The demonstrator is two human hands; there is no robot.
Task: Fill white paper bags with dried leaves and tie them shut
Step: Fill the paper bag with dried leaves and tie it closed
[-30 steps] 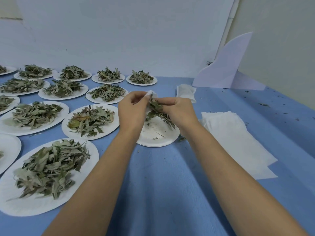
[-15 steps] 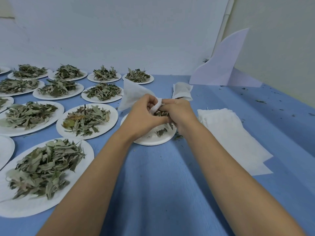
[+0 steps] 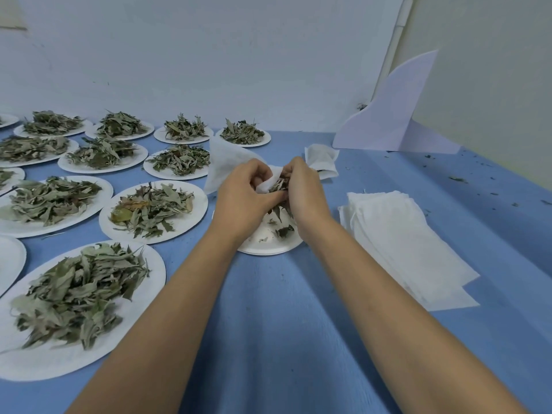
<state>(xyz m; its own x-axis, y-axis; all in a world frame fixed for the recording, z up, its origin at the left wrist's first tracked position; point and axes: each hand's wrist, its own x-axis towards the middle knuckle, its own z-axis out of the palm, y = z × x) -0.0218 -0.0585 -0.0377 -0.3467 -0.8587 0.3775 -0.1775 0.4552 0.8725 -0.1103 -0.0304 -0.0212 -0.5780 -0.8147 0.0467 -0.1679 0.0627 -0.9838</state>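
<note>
My left hand (image 3: pixel 243 196) grips the mouth of a white paper bag (image 3: pixel 224 164), whose body sticks up and away behind my fingers. My right hand (image 3: pixel 303 191) pinches a clump of dried leaves (image 3: pixel 279 186) at the bag's opening. Both hands hover over a white paper plate (image 3: pixel 268 245) that holds only a few leaf scraps. A filled, closed bag (image 3: pixel 321 159) lies beyond my right hand. A stack of flat white bags (image 3: pixel 400 237) lies to the right.
Several white plates heaped with dried leaves cover the blue table's left side, the nearest (image 3: pixel 80 297) at my left forearm, another (image 3: pixel 152 209) beside my left hand. A white folded card (image 3: pixel 391 115) stands at the back right. Leaf crumbs scatter at far right.
My hands have closed together over the plate, and the bag now sticks out behind my left hand. Most of the leaf clump has gone from above the plate towards the bag's mouth.
</note>
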